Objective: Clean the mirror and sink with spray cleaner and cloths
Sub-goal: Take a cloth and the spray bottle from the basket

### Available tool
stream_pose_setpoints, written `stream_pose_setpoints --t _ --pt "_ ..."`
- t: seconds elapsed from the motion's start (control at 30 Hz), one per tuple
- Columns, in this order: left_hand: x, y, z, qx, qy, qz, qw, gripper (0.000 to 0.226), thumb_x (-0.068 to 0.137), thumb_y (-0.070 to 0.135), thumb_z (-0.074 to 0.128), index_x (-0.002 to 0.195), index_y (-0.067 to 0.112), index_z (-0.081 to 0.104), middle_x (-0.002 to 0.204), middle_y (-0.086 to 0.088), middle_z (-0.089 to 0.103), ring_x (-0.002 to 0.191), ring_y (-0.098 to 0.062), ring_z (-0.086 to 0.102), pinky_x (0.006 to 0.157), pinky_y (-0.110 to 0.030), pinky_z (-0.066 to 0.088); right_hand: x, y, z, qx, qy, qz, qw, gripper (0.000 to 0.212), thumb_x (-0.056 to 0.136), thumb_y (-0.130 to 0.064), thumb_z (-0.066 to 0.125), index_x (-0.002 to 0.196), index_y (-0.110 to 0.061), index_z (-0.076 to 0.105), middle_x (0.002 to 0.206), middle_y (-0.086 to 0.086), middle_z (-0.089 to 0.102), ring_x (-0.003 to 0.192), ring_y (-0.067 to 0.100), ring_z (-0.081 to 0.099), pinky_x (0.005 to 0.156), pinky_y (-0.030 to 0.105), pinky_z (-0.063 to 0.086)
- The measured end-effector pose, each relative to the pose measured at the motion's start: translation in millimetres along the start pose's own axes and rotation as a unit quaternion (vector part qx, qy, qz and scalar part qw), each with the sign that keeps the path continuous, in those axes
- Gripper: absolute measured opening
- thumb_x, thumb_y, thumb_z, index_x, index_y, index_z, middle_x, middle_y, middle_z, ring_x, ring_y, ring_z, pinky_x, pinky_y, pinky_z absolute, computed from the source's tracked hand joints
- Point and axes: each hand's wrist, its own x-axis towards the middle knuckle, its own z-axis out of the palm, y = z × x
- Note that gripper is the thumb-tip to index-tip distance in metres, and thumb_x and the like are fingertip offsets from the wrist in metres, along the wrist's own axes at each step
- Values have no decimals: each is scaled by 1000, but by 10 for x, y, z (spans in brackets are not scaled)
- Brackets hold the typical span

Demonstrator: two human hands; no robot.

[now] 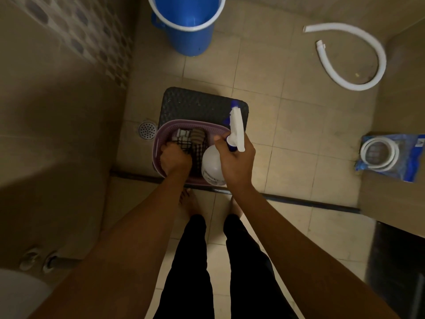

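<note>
Right hand (236, 160) grips the spray bottle (215, 165) neck above the basket (195, 124); left hand (174, 158) is closed on cloths (190, 143) inside it.

Both bare arms reach forward and down from the lower edge of the view, nearly straight. The left hand (175, 159) is curled into a loose fist, knuckles up, fingers tucked out of sight below it. The right hand (234, 157) sits just beside it, back of the hand up, fingers wrapped closed, thumb (219, 140) pointing forward. Below, two legs in black trousers end in bare feet (188, 201).
</note>
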Motion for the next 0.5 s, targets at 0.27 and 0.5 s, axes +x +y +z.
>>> stream_pose_setpoints --t 0.27,0.5 --pt "-240 -19 -254 -118 31 13 992 42 89 11 61 129 -1 52 128 -21 60 117 -36 58 97 -45 48 -96 -220 -81 7 -34 7 999 21 89 -16 68 103 -22 53 87 -5 60 82 8 61 76 11 50" --pt "-512 -119 -752 -452 -53 -43 890 36 80 5 49 113 9 64 105 -14 69 94 -31 65 81 -44 58 -299 -582 -267 50 -41 -8 998 12 93 -31 63 100 -26 54 77 10 58 67 17 57 60 28 51"
